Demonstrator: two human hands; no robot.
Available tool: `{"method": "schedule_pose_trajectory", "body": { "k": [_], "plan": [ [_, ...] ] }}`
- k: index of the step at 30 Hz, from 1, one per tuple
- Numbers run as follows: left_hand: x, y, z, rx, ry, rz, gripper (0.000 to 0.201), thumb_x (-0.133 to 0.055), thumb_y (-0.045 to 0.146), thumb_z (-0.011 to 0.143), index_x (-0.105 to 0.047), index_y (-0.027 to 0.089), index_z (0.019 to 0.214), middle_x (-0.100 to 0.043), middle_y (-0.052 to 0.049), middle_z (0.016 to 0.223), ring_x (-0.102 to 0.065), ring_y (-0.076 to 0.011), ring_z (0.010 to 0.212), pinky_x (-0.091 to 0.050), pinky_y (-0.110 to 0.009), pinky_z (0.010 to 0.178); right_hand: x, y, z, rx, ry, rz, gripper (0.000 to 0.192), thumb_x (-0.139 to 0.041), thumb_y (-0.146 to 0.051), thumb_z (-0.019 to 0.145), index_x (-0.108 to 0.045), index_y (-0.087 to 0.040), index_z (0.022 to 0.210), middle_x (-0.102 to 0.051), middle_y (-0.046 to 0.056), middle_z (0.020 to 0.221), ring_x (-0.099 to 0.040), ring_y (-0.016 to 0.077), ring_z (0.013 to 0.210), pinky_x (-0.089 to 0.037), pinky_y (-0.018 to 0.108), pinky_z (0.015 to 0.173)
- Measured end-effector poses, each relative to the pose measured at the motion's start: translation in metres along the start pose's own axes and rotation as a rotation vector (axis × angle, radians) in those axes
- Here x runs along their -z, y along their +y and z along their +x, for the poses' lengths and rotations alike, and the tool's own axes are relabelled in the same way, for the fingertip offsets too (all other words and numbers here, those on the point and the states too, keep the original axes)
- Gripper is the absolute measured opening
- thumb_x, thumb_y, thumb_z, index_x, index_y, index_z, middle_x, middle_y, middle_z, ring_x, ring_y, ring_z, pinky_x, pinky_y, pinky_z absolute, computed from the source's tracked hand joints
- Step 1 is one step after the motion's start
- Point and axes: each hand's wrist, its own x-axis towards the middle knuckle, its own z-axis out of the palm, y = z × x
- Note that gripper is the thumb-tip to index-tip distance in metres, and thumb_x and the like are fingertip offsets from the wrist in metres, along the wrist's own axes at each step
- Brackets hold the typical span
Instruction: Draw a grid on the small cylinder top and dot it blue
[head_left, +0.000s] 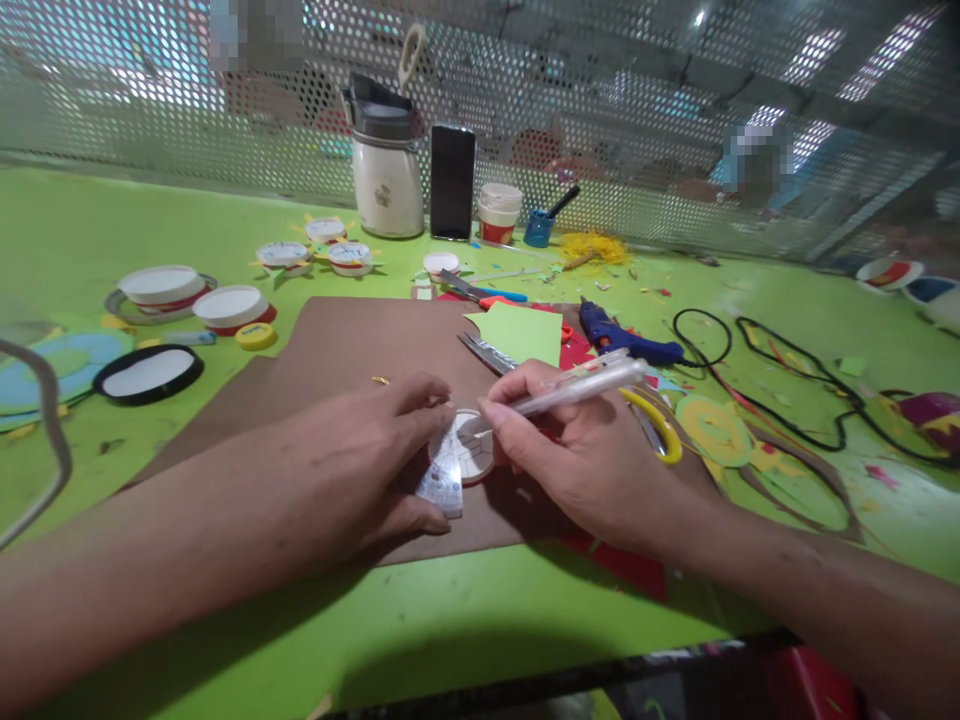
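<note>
My right hand (570, 440) grips a pale, clear-barrelled pen (581, 385), its tip end over a small white disc (476, 455) with thin lines drawn on it. Across the left part of that disc lies a clear ruler (442, 485), pinned down by the thumb and fingers of my left hand (375, 450). Beneath both hands is a sheet of brown card (360, 340). Scissors (487, 355) with open-looking blades lie just beyond my right hand; a yellow handle loop (664, 425) shows to its right.
A blue glue gun (630, 340) with a black cord lies right of a green paper piece (525, 330). White-topped round pieces (232, 308) sit at the left. Along the perforated screen stand a white bottle (386, 180), a phone (452, 185) and a blue pot (538, 228). Paper scraps litter the right.
</note>
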Motion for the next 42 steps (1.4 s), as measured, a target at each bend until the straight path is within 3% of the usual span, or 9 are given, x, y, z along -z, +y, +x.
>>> {"method": "schedule_pose_trajectory", "body": {
  "k": [5,13,30,42],
  "plan": [
    [0.0000,-0.0002,0.0051,-0.020,-0.028,-0.029,0.030,-0.070,0.033,0.091,-0.073,0.021,0.118,-0.073,-0.013,0.121,-0.076,-0.0316,0.095,-0.062,-0.042,0.085,0.0004,-0.0021,0.0003,0.036,-0.003,-0.041,0.017,-0.064,-0.023,0.099,-0.061,-0.024,0.083,-0.067,-0.005,0.069,-0.062,0.0134,0.065,-0.047,0.026,0.065],
    [0.0002,-0.0002,0.0047,0.010,-0.034,-0.028,0.037,-0.073,0.031,0.090,-0.073,0.021,0.125,-0.071,-0.015,0.130,-0.076,-0.0338,0.099,-0.061,-0.046,0.089,0.0010,-0.0024,-0.0018,0.067,-0.015,-0.051,0.019,-0.062,-0.026,0.101,-0.061,-0.024,0.082,-0.068,-0.004,0.068,-0.061,0.0142,0.064,-0.048,0.027,0.066],
    [-0.0013,-0.0011,0.0012,-0.011,0.009,-0.037,0.034,-0.069,0.034,0.092,-0.073,0.023,0.124,-0.070,-0.014,0.133,-0.076,-0.0342,0.102,-0.059,-0.046,0.089,0.0021,-0.0020,-0.0020,0.073,-0.026,-0.056,0.018,-0.062,-0.024,0.101,-0.062,-0.023,0.083,-0.067,-0.004,0.070,-0.060,0.0134,0.064,-0.047,0.026,0.066],
    [0.0011,-0.0001,0.0055,0.001,-0.030,-0.046,0.035,-0.071,0.031,0.089,-0.076,0.021,0.123,-0.072,-0.015,0.131,-0.076,-0.0344,0.101,-0.061,-0.046,0.089,0.0015,-0.0035,-0.0016,0.076,-0.027,-0.057,0.018,-0.061,-0.026,0.101,-0.061,-0.024,0.083,-0.067,-0.004,0.070,-0.059,0.0142,0.064,-0.047,0.028,0.064]
  ]
}}
